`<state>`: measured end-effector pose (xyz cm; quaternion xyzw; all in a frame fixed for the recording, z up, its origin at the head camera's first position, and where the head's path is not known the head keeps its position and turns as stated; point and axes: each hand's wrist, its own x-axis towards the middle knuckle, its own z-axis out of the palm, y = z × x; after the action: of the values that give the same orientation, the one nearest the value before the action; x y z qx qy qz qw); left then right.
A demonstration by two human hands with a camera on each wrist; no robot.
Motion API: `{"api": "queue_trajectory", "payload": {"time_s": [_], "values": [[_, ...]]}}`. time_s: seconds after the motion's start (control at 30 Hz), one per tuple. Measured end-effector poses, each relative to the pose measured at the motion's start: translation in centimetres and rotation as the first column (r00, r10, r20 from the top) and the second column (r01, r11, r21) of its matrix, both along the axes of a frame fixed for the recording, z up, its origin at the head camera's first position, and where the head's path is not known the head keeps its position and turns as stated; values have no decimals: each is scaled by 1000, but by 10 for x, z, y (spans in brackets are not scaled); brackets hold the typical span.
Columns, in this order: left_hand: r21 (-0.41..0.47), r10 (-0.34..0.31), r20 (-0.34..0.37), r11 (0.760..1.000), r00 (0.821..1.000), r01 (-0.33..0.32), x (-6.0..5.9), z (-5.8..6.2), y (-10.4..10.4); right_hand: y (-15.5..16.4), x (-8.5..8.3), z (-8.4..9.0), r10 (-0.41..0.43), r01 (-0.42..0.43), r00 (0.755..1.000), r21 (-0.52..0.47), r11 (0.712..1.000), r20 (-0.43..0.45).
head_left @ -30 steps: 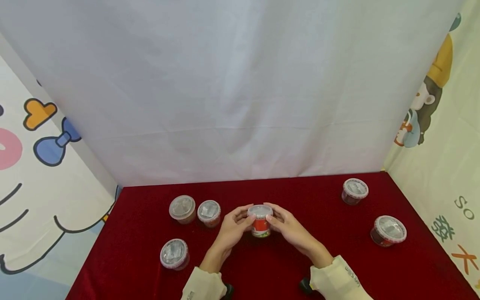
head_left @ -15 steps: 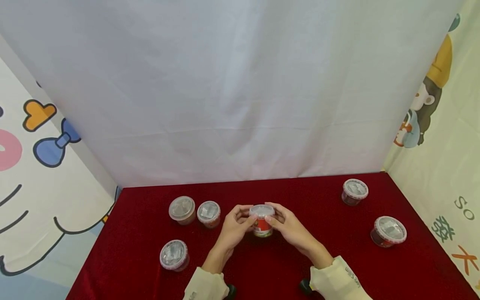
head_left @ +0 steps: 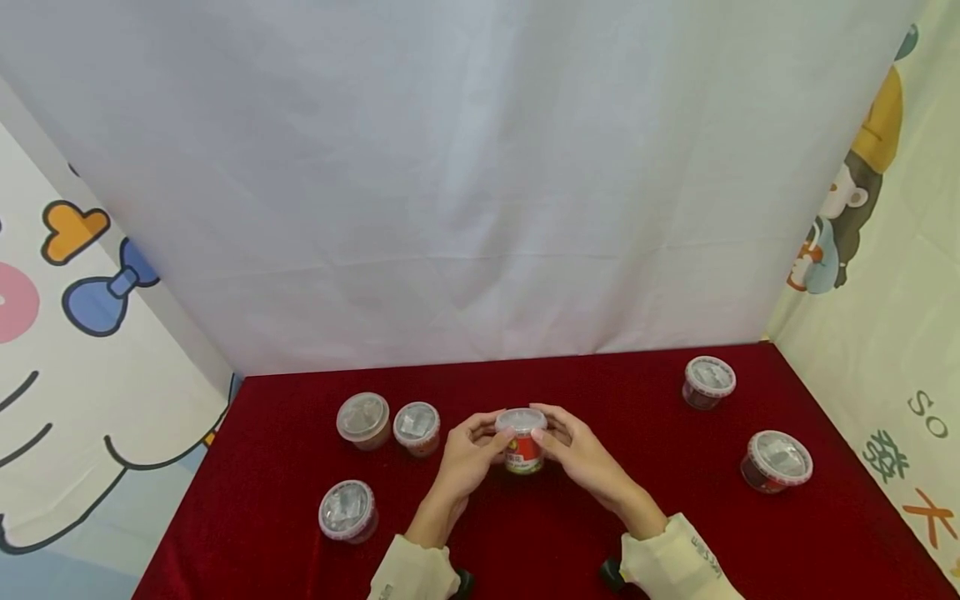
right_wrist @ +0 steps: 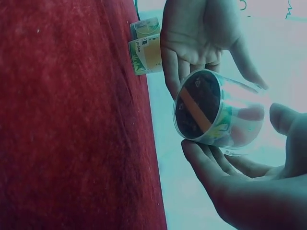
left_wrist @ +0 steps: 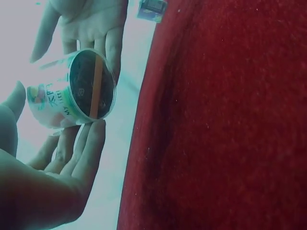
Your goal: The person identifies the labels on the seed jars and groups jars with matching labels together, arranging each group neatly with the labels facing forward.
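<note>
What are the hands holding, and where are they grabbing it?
Both hands hold one small red-labelled cup with a clear lid, above the red tablecloth. The left hand and right hand grip its sides with fingertips, near the top rim.

A table (head_left: 570, 383) covered in dark red cloth is shown, backed by a white sheet. Five lidded tubs are set directly on it. Two stand side by side at left-centre, one with a plain lid (head_left: 363, 419) and one with a patterned rim (head_left: 417, 427). A third (head_left: 347, 510) lies nearer the front left edge. Two more are placed well apart at right, far (head_left: 708, 382) and near (head_left: 777, 461).
</note>
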<state>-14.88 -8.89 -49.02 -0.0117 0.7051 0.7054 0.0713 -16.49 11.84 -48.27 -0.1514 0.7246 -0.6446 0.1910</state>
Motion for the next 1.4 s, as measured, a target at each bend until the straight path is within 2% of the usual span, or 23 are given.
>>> {"api": "queue_trajectory", "payload": {"time_s": [0.17, 0.27, 0.47, 0.57, 0.87, 1.03, 1.23, 1.4], "values": [[-9, 47, 8, 999, 999, -47, 1, 1, 6, -2, 1, 1, -17, 17, 1000, 25, 1000, -27], [-15, 24, 2, 1000, 1000, -24, 2, 1, 6, -1, 1, 1, -5, 5, 999, 25, 1000, -33], [-21, -73, -29, 997, 997, 72, 1, 0, 0, 4, 1, 3, 24, -24, 999, 10, 1000, -22], [-9, -94, -29, 996, 995, 93, 1, -2, -1, 5, 1, 2, 21, -20, 999, 23, 1000, -26], [6, -41, -32, 999, 999, 42, 1, -2, 2, 4, 2, 0, -5, 6, 1000, 45, 999, -27], [-1, -68, -41, 998, 997, 68, 2, -1, 1, 5, 1, -1, 10, -7, 999, 55, 998, -53], [-1, -122, -34, 993, 992, 122, 1, -2, -2, 8, 0, -1, 39, -38, 999, 31, 999, -28], [26, -108, -35, 994, 993, 109, 1, -3, -1, 9, 0, -1, 40, -40, 999, 33, 999, -20]]}}
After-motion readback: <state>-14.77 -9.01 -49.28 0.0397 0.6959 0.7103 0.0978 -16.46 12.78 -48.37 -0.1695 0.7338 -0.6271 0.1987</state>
